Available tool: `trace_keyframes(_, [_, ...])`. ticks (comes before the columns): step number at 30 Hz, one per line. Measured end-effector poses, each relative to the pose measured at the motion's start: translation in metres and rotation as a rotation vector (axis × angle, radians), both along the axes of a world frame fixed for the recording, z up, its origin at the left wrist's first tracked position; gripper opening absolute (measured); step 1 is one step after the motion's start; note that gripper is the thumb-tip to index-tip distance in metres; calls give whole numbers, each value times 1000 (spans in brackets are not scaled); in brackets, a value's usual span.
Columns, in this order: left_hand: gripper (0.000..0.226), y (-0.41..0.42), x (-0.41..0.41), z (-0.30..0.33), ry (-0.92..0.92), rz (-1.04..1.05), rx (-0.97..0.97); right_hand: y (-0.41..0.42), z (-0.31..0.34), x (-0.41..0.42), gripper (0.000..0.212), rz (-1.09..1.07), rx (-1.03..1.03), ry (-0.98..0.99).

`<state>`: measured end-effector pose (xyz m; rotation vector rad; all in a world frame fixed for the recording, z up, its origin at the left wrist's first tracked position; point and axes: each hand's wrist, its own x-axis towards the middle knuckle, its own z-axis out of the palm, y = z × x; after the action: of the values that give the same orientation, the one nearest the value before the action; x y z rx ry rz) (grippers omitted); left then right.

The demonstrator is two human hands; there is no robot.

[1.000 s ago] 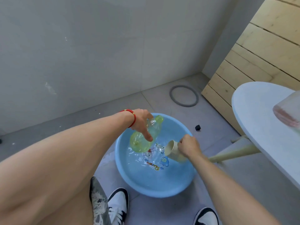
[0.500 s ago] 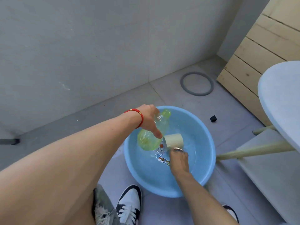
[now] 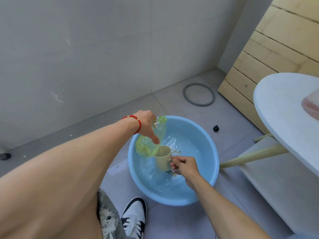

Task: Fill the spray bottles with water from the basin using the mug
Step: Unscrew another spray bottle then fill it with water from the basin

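A round blue basin (image 3: 209, 173) holding rippling water stands on the tiled floor. My left hand (image 3: 146, 124) grips a clear green spray bottle (image 3: 151, 138) without its sprayer, tilted over the basin's far left side, its open neck pointing away. My right hand (image 3: 183, 165) holds the beige mug (image 3: 163, 158) by its handle, upright just above the water, its rim close under the bottle's base.
A white round table (image 3: 283, 121) with wooden legs stands at the right, a pink-tinted bottle (image 3: 310, 106) at its edge. A grey ring (image 3: 198, 94) and a small black cap (image 3: 216, 128) lie on the floor beyond the basin. My shoes are just below the basin.
My right hand has turned the mug from lying on its side in the water to upright and lifted it, stirring the water. The left hand keeps the bottle tilted in the same place.
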<state>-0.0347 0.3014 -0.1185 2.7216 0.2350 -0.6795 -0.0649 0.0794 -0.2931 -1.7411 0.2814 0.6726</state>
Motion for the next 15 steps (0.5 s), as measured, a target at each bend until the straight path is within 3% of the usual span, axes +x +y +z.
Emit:
trace_keyframes(6, [83, 3, -5, 6, -24, -17, 26, -39, 83, 30, 18, 102, 53, -75])
trace_keyframes(15, [79, -8, -2, 10, -90, -47, 8, -70, 229, 60, 20, 225, -21, -356])
